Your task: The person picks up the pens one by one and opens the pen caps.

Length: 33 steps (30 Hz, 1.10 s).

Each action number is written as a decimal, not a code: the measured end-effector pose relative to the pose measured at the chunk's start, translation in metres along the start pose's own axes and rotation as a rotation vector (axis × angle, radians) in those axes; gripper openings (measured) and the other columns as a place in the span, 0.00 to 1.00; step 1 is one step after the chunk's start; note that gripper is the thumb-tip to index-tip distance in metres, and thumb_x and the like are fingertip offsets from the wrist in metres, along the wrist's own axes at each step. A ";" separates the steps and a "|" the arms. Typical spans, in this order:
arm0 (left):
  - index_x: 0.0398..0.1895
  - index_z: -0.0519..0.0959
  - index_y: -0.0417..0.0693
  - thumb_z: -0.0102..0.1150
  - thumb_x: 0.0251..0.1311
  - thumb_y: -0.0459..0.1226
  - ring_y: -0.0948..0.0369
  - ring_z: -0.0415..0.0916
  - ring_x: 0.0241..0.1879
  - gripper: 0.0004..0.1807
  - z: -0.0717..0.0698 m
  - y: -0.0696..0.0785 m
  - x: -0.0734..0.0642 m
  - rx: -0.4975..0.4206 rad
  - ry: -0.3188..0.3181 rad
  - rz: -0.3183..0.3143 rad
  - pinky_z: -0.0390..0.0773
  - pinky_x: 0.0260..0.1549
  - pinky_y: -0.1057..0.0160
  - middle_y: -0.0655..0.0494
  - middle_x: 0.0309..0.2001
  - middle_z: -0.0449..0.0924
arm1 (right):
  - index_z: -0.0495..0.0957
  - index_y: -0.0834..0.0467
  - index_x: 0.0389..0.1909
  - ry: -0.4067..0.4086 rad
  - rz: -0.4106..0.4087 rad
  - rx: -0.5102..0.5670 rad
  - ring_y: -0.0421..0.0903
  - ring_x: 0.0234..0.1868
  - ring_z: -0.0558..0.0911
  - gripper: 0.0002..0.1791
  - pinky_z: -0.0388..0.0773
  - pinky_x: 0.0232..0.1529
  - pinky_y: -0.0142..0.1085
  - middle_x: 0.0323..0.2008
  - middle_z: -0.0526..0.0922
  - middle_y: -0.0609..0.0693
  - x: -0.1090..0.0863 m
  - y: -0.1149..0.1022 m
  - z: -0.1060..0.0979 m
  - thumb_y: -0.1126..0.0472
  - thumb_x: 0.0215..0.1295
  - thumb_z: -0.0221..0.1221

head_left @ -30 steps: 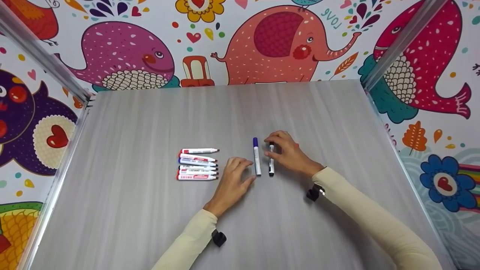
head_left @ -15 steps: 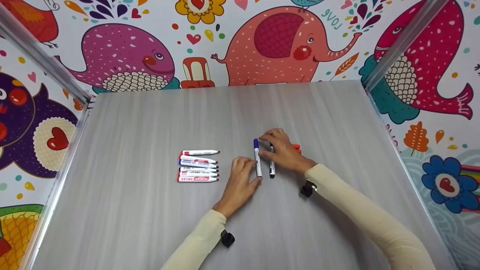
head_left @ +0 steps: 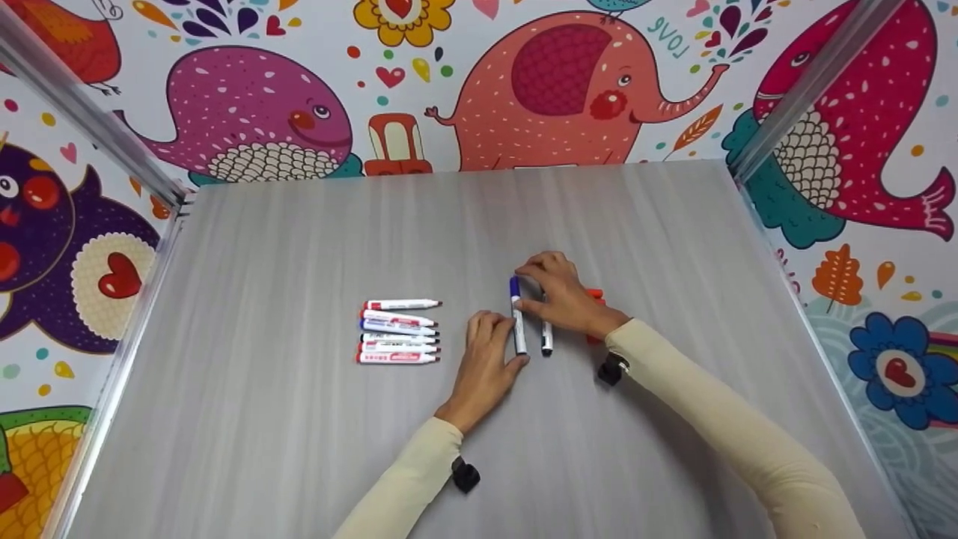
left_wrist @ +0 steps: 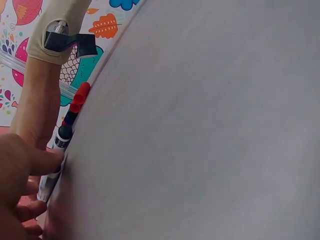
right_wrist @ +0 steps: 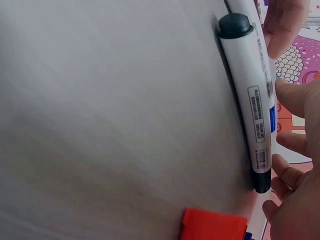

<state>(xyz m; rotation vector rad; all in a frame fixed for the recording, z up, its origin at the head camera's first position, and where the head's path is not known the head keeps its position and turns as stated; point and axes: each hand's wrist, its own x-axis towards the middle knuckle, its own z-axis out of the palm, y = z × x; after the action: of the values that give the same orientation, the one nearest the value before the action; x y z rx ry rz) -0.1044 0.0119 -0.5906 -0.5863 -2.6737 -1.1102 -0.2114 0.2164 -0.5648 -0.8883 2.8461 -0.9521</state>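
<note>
A white marker with a blue cap point(head_left: 519, 329) lies lengthwise on the table between the two hands. My left hand point(head_left: 483, 363) rests at its left side, fingertips right at the barrel and thumb beside the lower end. From the right, my right hand point(head_left: 561, 296) has its index finger near the top of the cap and its thumb at the barrel. Beneath the right hand lies a second white marker with black ends point(right_wrist: 250, 100), partly covered in the head view. Fingers of both hands are relaxed, bent only a little.
To the left, several white markers point(head_left: 398, 338) lie side by side in a row, mostly red-ended. Orange-red pieces point(head_left: 595, 293) show from under the right wrist. Patterned walls point(head_left: 554, 90) stand along the back and sides of the grey table point(head_left: 299, 434).
My left hand has moved right, up to the blue-capped marker. My right hand has moved left over the black-ended marker, uncovering orange-red pieces. The markers stay in place.
</note>
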 end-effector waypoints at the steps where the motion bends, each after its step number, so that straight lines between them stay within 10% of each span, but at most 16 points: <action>1: 0.65 0.81 0.34 0.83 0.60 0.35 0.48 0.65 0.70 0.31 0.000 0.001 0.000 0.007 0.002 0.000 0.71 0.70 0.49 0.46 0.61 0.75 | 0.80 0.64 0.70 -0.009 0.011 -0.005 0.62 0.71 0.67 0.33 0.60 0.70 0.61 0.67 0.75 0.63 0.000 0.000 0.000 0.51 0.72 0.74; 14: 0.66 0.81 0.36 0.81 0.64 0.36 0.49 0.65 0.70 0.30 -0.002 0.003 0.001 0.006 -0.015 -0.020 0.73 0.69 0.52 0.47 0.62 0.75 | 0.79 0.60 0.72 -0.094 0.045 -0.026 0.61 0.74 0.64 0.30 0.59 0.72 0.60 0.70 0.72 0.62 0.001 -0.005 -0.001 0.50 0.76 0.69; 33: 0.67 0.80 0.35 0.86 0.56 0.35 0.49 0.67 0.66 0.37 -0.034 0.010 0.002 -0.111 -0.057 -0.009 0.73 0.66 0.51 0.47 0.61 0.76 | 0.80 0.64 0.67 -0.006 -0.032 0.118 0.59 0.71 0.69 0.25 0.67 0.70 0.58 0.68 0.75 0.61 -0.009 -0.022 -0.026 0.54 0.78 0.69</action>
<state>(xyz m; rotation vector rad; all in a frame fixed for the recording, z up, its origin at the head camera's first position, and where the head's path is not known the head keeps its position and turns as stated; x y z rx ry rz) -0.1014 -0.0055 -0.5599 -0.6338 -2.6780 -1.2696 -0.1970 0.2209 -0.5326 -0.9257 2.7447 -1.1062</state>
